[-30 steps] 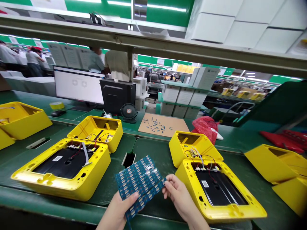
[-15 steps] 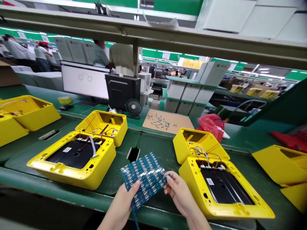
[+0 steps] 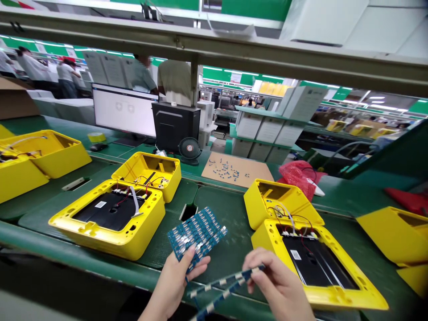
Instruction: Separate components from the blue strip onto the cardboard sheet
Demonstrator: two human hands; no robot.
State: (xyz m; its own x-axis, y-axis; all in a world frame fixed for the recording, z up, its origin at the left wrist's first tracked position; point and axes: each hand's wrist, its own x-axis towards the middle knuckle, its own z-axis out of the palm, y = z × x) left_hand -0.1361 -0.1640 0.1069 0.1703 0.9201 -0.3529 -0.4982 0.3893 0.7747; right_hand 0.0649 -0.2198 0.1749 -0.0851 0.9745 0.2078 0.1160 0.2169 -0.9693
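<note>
At the left edge of the frame sits an open yellow case (image 3: 67, 164); above and right of it are a mouse (image 3: 98, 147) and a monitor (image 3: 123, 109). A second case (image 3: 143, 238), its lid half behind it, lies left of centre, with a PC (image 3: 176, 127) and a fan (image 3: 190, 148) beyond. At bottom centre the left hand (image 3: 182, 272) grips the blue panel (image 3: 192, 232), thumb on top and fingers beneath. Right of it, two blue strips (image 3: 223, 281) slant up to the right hand (image 3: 276, 278), which pinches their ends between thumb and fingers. Above, a brown board (image 3: 257, 174) carries scattered small parts (image 3: 236, 174). A third open case (image 3: 267, 236) fills the lower right, a red bag (image 3: 299, 176) just behind it, and another case (image 3: 394, 236) stands at the right edge.
</note>
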